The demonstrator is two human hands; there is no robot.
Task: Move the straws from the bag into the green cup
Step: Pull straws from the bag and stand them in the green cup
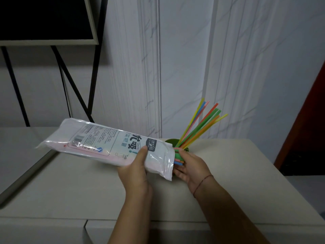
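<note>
The green cup (169,142) holds straws (200,129); left hand (135,167) clasps the bag (105,143); right hand (192,169) pinches its straw ends (178,162).

Likely a room in a home: pale marble-patterned wall panels (184,50) with moulded trim, a dark framed screen (44,18) on a black metal stand (93,76), plain beige cabinet tops (70,182), and a reddish-brown door (313,111) at the right edge.

the left hand (135,166) grips the bag (98,141), thumb on top. the right hand (191,166) pinches the straw ends (178,162), both forearms reaching forward.
</note>
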